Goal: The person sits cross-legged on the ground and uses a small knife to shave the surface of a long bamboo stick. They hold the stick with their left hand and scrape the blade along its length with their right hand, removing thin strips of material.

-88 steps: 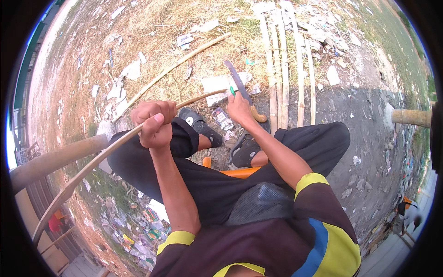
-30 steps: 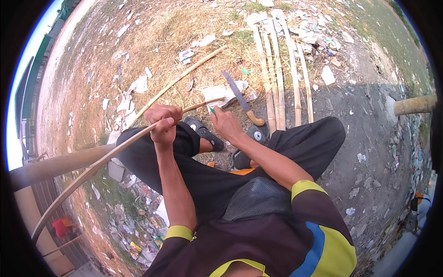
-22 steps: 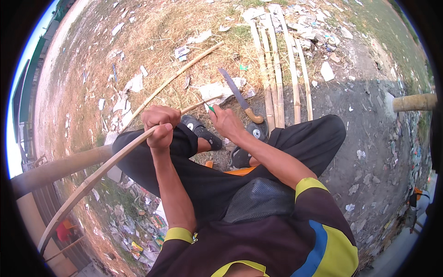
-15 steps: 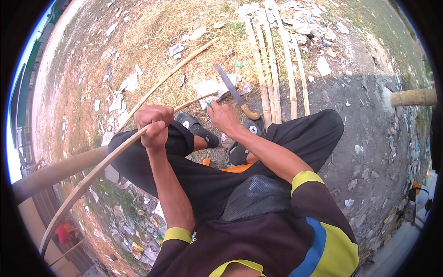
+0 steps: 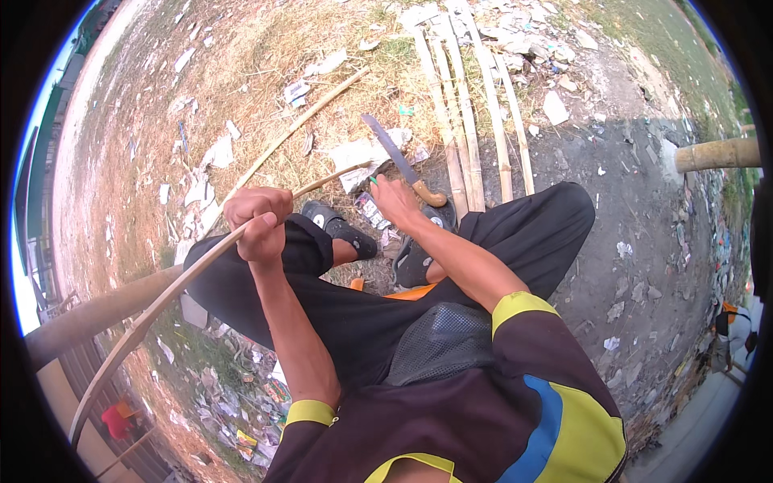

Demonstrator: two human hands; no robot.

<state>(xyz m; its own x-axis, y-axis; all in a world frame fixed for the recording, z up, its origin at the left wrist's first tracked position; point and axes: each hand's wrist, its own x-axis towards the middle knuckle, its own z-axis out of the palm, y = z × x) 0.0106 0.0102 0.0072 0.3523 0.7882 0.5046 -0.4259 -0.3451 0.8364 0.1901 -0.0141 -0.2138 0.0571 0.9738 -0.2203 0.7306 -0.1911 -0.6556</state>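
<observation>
My left hand (image 5: pixel 258 224) is closed in a fist around a long, thin bamboo strip (image 5: pixel 165 304). The strip bows down to the lower left, and its far tip points toward my right hand (image 5: pixel 394 201). That hand is closed on a small green-handled tool (image 5: pixel 374 180), just beyond the strip's tip; its working end is too small to make out. A machete (image 5: pixel 392 150) with a wooden handle lies on the ground just past my right hand, near my sandal (image 5: pixel 416 262).
Several split bamboo lengths (image 5: pixel 475 137) lie side by side ahead. Another bamboo strip (image 5: pixel 302 119) lies on dry grass to the left. A thick bamboo pole (image 5: pixel 105 306) is by my left knee, another pole (image 5: pixel 717 154) at far right. Paper scraps (image 5: pixel 217 153) litter the ground. A person (image 5: pixel 734 328) is at the right edge.
My right hand with the green-handled tool has moved a little to the right, out past the strip's tip. My left hand keeps its grip. The whole view has shifted slightly.
</observation>
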